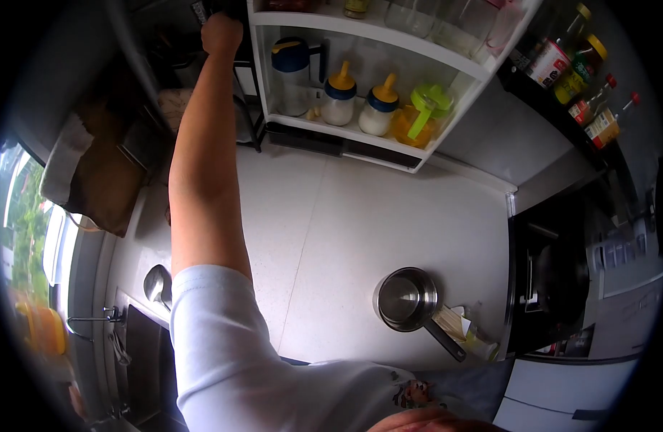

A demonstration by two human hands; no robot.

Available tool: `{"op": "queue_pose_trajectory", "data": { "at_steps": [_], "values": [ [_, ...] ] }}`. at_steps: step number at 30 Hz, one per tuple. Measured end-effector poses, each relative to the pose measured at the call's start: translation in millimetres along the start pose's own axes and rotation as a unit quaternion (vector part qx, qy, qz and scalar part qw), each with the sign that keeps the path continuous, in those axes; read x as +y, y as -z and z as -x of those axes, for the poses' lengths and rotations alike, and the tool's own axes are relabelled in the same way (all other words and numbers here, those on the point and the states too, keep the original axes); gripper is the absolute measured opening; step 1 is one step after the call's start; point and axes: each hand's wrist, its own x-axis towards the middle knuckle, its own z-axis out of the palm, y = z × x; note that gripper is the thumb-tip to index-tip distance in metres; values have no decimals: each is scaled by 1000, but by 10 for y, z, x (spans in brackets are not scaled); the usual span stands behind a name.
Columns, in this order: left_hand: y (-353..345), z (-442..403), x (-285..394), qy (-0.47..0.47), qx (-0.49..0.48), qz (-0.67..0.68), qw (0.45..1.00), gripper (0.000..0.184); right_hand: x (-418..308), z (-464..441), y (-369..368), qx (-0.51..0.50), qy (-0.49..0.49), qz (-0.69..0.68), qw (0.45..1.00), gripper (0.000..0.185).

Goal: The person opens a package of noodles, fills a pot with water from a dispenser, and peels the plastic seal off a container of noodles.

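Note:
My left arm stretches up to the far left corner, where my left hand [222, 34] is closed at a dark rack [249, 93]. A dark item with pale markings [199, 11] shows beside its fingers; what the hand grips is too dark to make out. Just right of it stands a white shelf unit [263, 72] holding a jug with a blue lid [291, 75]. On the white countertop [346, 216] a steel saucepan [407, 297] sits with its dark handle toward me. My right hand does not show; a patch of skin at the bottom edge is unclear.
Two yellow-topped jars [339, 101] and a green-lidded container [424, 115] share the shelf. Bottles [580, 68] line a black rack at right, above a dark stove [551, 266]. A ladle [157, 283] lies near the sink [148, 360]. Packets [461, 325] lie beside the saucepan.

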Motion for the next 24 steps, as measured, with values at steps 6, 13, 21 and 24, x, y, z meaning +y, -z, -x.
{"op": "queue_pose_trajectory", "data": {
  "at_steps": [6, 13, 21, 24],
  "values": [
    [-33, -55, -77, -45, -53, -29, 997, 33, -21, 23, -54, 2, -6, -4, 1000, 19],
    [-102, -117, -87, -4, -85, -51, 995, 34, -44, 27, -106, 4, -6, -6, 1000, 20],
    [-45, -106, -14, 3, -86, -68, 994, 34, -57, 23, -268, 11, 6, -4, 1000, 20],
    [-241, -341, -281, -54, -105, -119, 986, 34, -78, 58, -425, 21, 21, -7, 1000, 20]
  ]
}}
